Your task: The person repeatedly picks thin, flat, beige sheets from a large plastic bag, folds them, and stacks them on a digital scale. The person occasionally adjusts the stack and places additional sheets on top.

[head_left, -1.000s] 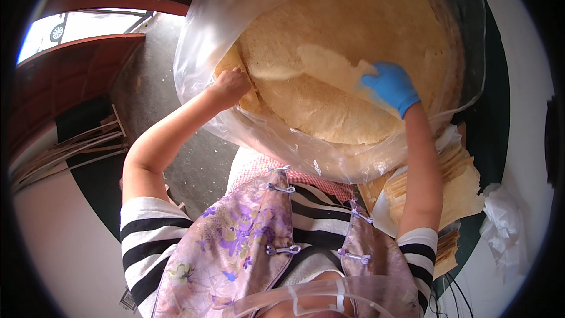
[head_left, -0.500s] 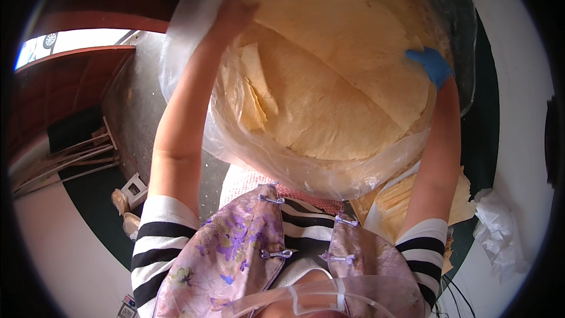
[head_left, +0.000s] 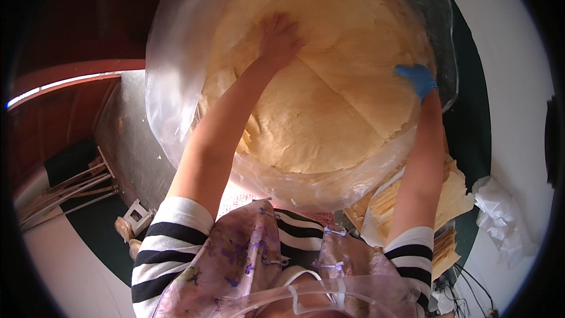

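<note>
A broad stack of large, round, thin tan flatbreads [head_left: 329, 118] lies inside a big clear plastic bag [head_left: 176, 82], whose mouth is spread wide around it. My bare left hand [head_left: 281, 38] rests on the top sheet left of the middle, palm down with its fingers apart. In a blue glove, my right hand [head_left: 419, 79] lies against the right part of the stack. Its thumb side reaches out to the left, and I see nothing held in it. A crease or sheet edge runs diagonally across the top between the hands.
Folded tan sheets [head_left: 406, 203] are piled at the near right, beside a crumpled white plastic bag [head_left: 500, 212]. Dark cables [head_left: 471, 285] lie below. To the left stand a folded wooden frame [head_left: 70, 191], a small white frame-like object [head_left: 137, 215] and a reddish-brown panel [head_left: 65, 109].
My left hand has moved right and nearer, from the stack's far left edge onto its top. The loose torn flap at the left now lies mostly under my forearm. My right hand stays at the right.
</note>
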A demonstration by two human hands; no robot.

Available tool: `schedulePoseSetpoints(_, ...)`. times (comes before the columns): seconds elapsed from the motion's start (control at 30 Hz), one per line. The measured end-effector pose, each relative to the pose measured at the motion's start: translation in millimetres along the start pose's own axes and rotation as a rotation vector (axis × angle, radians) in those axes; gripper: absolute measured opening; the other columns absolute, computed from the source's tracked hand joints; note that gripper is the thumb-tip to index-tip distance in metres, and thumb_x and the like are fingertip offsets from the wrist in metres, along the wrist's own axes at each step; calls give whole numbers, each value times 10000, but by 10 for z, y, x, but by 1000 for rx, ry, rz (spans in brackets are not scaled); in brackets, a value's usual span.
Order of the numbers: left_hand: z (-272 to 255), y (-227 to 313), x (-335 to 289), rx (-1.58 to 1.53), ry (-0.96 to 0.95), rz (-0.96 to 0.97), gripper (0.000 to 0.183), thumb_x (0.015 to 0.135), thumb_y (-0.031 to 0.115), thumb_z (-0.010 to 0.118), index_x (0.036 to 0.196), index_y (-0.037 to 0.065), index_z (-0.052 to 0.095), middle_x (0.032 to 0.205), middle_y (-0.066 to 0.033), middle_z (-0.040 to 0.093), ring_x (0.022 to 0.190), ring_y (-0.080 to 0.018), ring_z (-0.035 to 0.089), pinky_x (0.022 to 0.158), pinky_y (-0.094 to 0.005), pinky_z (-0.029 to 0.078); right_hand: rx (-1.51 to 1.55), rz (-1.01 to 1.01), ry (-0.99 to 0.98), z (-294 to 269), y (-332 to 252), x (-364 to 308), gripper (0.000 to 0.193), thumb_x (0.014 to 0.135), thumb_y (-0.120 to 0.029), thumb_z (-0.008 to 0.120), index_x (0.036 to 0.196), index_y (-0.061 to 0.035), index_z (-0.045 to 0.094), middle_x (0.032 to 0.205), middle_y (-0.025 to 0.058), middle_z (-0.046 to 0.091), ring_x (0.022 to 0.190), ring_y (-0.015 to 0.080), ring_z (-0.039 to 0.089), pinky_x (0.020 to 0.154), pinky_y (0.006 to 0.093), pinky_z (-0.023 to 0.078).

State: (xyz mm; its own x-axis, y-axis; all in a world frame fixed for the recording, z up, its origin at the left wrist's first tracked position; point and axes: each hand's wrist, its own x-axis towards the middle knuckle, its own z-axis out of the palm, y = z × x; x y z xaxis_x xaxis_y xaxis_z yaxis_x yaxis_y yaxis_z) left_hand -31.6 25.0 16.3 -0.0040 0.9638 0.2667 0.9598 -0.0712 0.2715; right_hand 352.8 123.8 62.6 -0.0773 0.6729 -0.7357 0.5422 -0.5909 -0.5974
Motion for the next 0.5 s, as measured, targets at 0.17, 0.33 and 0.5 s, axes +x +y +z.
schedulePoseSetpoints(0.17,181,-203,-163,-18,126,37,472,778,255,686,1173,37,548,1267,-143,500,1170,-320,474,990,-448,363,-736,-756,647,855,-253,-997,748,743,-361,727,1364,-72,427,1258,182,551,1132,356,526,977,388,407)
schedulePoseSetpoints(0.33,204,-300,-126,-882,573,-890,295,808,110,623,1081,13,572,1093,-119,586,936,-257,578,783,-332,473,-913,-695,478,1925,156,-1207,881,730,-445,707,1437,-121,293,1490,149,267,1364,362,236,1088,545,182)
schedulePoseSetpoints(0.5,-204,-207,273,-1358,122,-1030,333,760,101,701,1053,18,568,936,-60,600,825,-156,576,641,-256,484,-823,-709,487,1983,516,-977,875,713,-455,714,1417,-109,326,1482,145,277,1352,370,254,1086,547,194)
